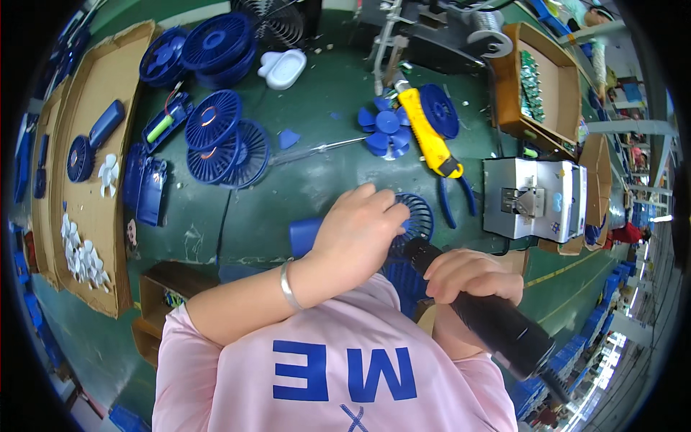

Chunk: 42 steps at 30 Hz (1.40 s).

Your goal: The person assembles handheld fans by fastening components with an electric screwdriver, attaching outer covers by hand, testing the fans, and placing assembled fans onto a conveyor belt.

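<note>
The left hand (367,222) grips a blue fan (419,210). The right hand (471,277) clasps a black screwdriver (507,333), nose slanting left beside the fan.

- Fan cage (419,214): blue plastic, smooth, slotted.
- Driver (500,324): black, plastic-looking body, mostly matt with a faint sheen.
- Bangle (288,286): silvery metal, smooth and shiny.
- Shirt (241,378): soft pink cloth, matt, with creases.
- Bench top (191,209): smooth green surface, dull gloss, scuffed in places.
- Tray (108,75): brown cardboard, matt, with rough edges.
- White blades (85,263): smooth plastic.
- Blue blades (389,124): glossy plastic.
- Yellow grip (428,137): plastic-looking, fairly smooth.
- Screwdriver shaft (338,145): thin, bright metal.
- Wire spool (491,45): silvery wire with a metallic sheen.
</note>
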### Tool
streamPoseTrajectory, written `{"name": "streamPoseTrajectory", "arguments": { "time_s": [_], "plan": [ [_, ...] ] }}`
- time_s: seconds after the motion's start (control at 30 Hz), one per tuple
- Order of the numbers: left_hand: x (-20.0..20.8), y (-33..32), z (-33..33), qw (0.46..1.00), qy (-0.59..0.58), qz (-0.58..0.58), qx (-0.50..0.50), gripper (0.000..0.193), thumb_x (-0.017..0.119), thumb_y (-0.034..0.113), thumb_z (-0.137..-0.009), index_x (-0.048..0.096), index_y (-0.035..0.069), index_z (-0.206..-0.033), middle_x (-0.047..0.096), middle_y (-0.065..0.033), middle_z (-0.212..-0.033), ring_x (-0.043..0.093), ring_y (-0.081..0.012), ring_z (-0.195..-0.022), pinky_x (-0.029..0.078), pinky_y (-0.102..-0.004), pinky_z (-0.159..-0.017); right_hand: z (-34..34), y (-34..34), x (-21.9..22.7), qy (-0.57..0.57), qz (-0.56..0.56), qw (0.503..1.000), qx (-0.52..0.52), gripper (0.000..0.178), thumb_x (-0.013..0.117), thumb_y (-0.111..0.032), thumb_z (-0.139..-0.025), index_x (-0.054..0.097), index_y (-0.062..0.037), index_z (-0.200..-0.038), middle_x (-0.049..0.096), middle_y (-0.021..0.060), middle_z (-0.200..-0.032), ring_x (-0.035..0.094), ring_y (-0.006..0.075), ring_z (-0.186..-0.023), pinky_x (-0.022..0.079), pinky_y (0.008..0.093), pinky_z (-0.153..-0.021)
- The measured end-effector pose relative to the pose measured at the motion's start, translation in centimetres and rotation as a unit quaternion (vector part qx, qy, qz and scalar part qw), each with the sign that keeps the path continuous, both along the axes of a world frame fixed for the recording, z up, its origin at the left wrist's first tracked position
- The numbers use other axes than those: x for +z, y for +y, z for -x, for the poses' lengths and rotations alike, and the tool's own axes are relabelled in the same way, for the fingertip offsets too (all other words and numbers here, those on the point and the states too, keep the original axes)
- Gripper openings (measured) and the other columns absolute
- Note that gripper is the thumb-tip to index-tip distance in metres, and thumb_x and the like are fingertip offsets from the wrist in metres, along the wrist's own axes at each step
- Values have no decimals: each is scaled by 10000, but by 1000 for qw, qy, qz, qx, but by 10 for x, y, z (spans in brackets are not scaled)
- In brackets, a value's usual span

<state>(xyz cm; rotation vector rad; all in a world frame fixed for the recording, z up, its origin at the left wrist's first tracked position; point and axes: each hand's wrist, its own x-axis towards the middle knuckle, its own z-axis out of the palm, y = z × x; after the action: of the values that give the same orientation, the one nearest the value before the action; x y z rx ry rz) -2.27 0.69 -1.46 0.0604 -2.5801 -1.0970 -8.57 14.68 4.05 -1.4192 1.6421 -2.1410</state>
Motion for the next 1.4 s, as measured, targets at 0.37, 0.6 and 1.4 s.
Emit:
{"name": "streamPoseTrajectory", "arguments": {
  "time_s": [0.37,0.6,1.4],
  "plan": [
    [11,3,0,997,-64,-25,25,339,700,59,-693,490,44,-960,590,-105,-811,529,-301,-760,427,-402,-681,114,48,55,-108,106,924,-350,984,202,-912,-675,529,-12,-898,464,88,-556,444,205,-474,395,306,-491],
    [9,3,2,995,-45,-48,72,436,759,49,-644,497,48,-992,519,-94,-711,511,-292,-715,422,-393,-650,98,18,62,-211,85,901,-369,884,180,-826,-771,536,-24,-868,437,73,-526,395,196,-427,375,312,-464],
    [8,-5,3,994,-67,-71,57,454,744,30,-627,470,29,-990,468,-148,-904,492,-328,-859,428,-404,-735,26,-37,7,-169,5,985,-38,387,507,-376,-795,431,-30,-952,528,98,-614,528,210,-534,462,342,-550]
  ]
}}
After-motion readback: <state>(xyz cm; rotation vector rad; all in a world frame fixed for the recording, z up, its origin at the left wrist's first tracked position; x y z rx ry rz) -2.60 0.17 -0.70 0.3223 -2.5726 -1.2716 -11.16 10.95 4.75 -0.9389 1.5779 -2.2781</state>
